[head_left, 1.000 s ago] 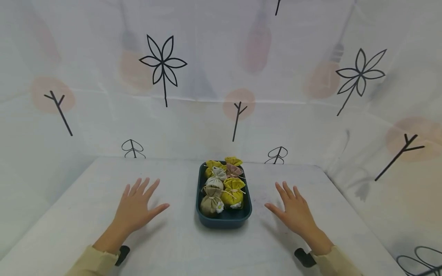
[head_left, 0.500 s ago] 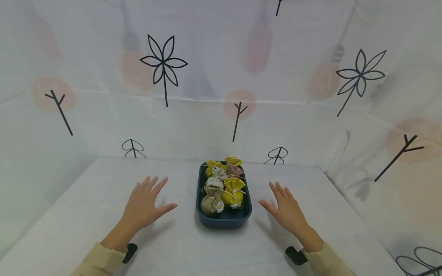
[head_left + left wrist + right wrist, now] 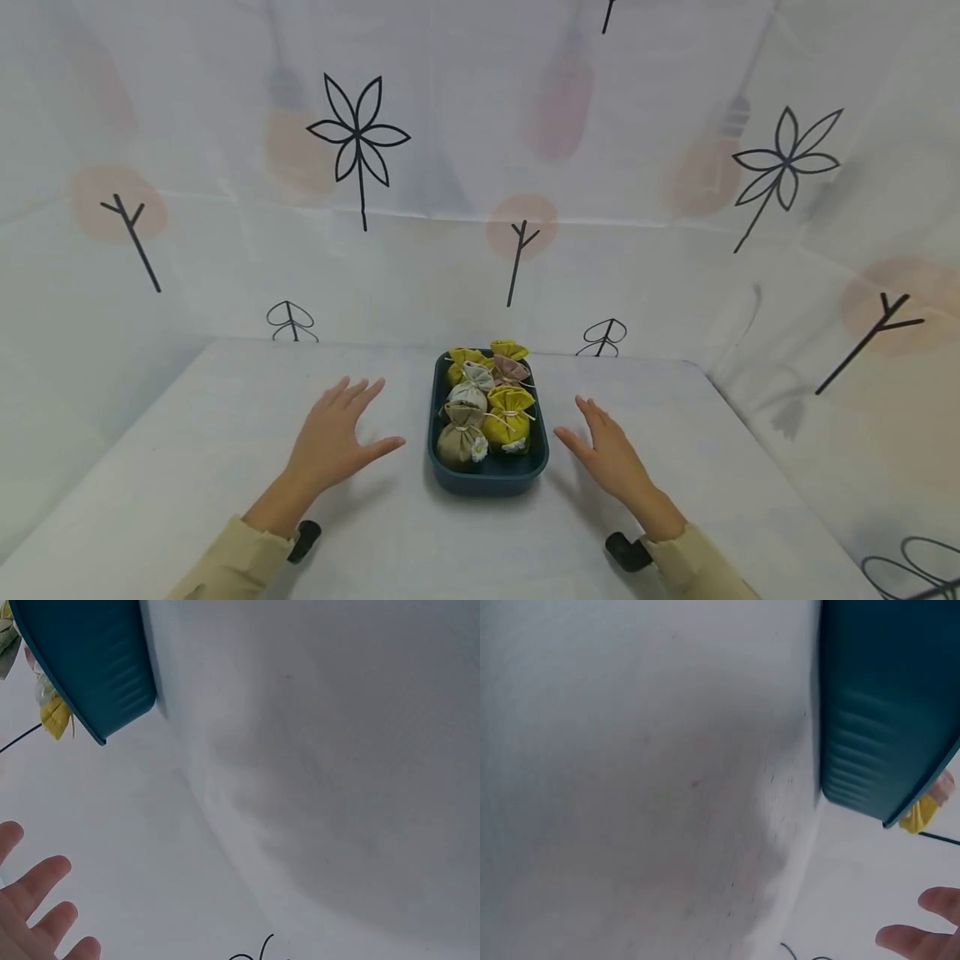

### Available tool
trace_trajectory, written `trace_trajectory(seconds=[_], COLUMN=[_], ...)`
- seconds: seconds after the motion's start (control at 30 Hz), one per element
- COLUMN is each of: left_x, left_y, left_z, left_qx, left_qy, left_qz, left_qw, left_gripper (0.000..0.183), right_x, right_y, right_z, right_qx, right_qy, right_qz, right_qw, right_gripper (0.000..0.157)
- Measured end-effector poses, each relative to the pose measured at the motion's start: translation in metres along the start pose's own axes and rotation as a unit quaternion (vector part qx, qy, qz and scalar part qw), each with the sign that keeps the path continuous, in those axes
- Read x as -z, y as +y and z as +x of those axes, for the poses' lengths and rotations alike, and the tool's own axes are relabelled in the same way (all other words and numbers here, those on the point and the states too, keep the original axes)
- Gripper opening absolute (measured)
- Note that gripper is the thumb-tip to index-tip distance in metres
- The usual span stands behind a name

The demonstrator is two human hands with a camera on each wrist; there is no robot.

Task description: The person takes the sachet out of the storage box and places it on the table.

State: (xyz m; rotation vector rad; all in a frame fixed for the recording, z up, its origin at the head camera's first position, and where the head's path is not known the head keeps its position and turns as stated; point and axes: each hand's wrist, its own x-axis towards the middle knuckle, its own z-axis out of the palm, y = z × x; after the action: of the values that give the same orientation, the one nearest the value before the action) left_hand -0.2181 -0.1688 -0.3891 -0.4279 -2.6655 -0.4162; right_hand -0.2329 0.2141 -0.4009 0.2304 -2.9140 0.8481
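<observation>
A dark teal plastic basket (image 3: pixel 487 483) stands mid-table, holding several small drawstring pouches. Among them are a bright yellow pouch (image 3: pixel 507 421), an olive-beige pouch (image 3: pixel 459 442) with a white flower, a pale grey pouch (image 3: pixel 469 387) and a pinkish-brown pouch (image 3: pixel 509 372). My left hand (image 3: pixel 333 437) is held over the table left of the basket, fingers spread, thumb toward it, holding nothing. On the other side, my right hand (image 3: pixel 611 454) is closer to the basket, fingers straight and thumb apart, also holding nothing. Both wrist views show the basket's ribbed side wall (image 3: pixel 94 660) beyond the fingertips.
A white cloth covers the table (image 3: pixel 480 550). Behind and at the sides hangs a pale curtain (image 3: pixel 450 275) printed with black flower and twig drawings. Each wrist wears a black strap mount, the left mount (image 3: pixel 305 542) and right mount (image 3: pixel 628 552).
Both hands have moved inward toward the basket, the left hand rightward and the right hand leftward. The basket and its pouches stay in place.
</observation>
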Motion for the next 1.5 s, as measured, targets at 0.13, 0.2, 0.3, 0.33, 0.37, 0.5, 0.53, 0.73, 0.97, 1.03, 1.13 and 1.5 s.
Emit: trace_trajectory(seconds=[0.13, 0.2, 0.3, 0.33, 0.37, 0.5, 0.53, 0.73, 0.97, 1.03, 1.13, 1.5], left_x=[0.002, 0.002, 0.003, 0.003, 0.002, 0.002, 0.002, 0.0, -0.004, -0.006, -0.008, -0.018], left_y=[0.008, 0.013, 0.019, 0.021, 0.023, 0.028, 0.03, 0.038, 0.047, 0.049, 0.053, 0.061], left_z=[0.005, 0.007, 0.01, 0.011, 0.012, 0.015, 0.016, 0.021, 0.027, 0.029, 0.031, 0.04], left_qx=[0.005, 0.012, 0.023, 0.026, 0.028, 0.034, 0.035, 0.028, 0.02, 0.022, 0.018, 0.021], left_qy=[-0.001, -0.007, -0.015, -0.017, -0.018, -0.02, -0.021, -0.022, -0.023, -0.026, -0.028, -0.054], left_qz=[-0.03, -0.046, -0.066, -0.072, -0.078, -0.107, -0.113, -0.144, -0.189, -0.204, -0.236, -0.316], left_qw=[0.9995, 0.9988, 0.9974, 0.9969, 0.9964, 0.9935, 0.9927, 0.9889, 0.9814, 0.9785, 0.9712, 0.9471], left_gripper=[0.09, 0.089, 0.088, 0.088, 0.088, 0.089, 0.089, 0.088, 0.083, 0.081, 0.078, 0.063], right_x=[-0.003, -0.004, -0.005, -0.005, -0.005, -0.008, -0.009, -0.012, -0.017, -0.019, -0.021, -0.021], right_y=[-0.003, -0.004, -0.008, -0.009, -0.01, -0.012, -0.013, -0.016, -0.02, -0.021, -0.023, -0.028], right_z=[0.002, 0.003, 0.005, 0.005, 0.006, 0.01, 0.011, 0.014, 0.018, 0.019, 0.021, 0.027], right_qx=[-0.008, -0.011, -0.019, -0.022, -0.024, -0.035, -0.036, -0.043, -0.061, -0.067, -0.078, -0.137], right_qy=[-0.008, -0.011, -0.012, -0.012, -0.011, -0.007, -0.005, -0.003, -0.003, -0.004, -0.009, -0.071], right_qz=[0.023, 0.033, 0.043, 0.048, 0.054, 0.079, 0.085, 0.117, 0.17, 0.194, 0.238, 0.346], right_qw=[1.0, 0.999, 0.999, 0.999, 0.998, 0.996, 0.996, 0.992, 0.984, 0.979, 0.968, 0.926], right_gripper=[0.077, 0.075, 0.076, 0.075, 0.074, 0.067, 0.066, 0.065, 0.077, 0.077, 0.074, 0.06])
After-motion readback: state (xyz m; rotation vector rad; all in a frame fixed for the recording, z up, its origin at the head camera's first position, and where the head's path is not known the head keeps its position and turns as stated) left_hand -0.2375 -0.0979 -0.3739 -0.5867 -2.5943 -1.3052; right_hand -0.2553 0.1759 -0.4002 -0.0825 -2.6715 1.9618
